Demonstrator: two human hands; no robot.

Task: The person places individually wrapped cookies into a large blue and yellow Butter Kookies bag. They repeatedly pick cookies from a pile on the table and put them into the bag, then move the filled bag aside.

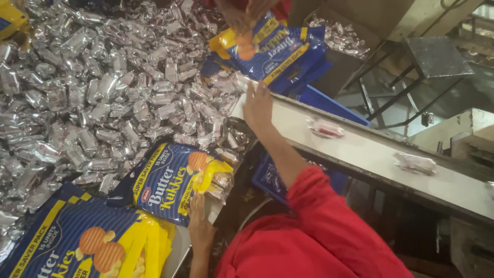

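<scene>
Nearest, left hand gripping the open mouth of a blue-and-yellow biscuit bag, long axis slanting up-left into the silver packet heap; farther off, right hand, fingers spread and empty, at the conveyor belt's near end beside that heap.

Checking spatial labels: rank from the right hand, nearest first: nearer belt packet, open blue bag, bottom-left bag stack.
From the right hand:
1. The belt packet, to its right.
2. The open blue bag, below-left.
3. The bag stack, bottom-left corner.
</scene>
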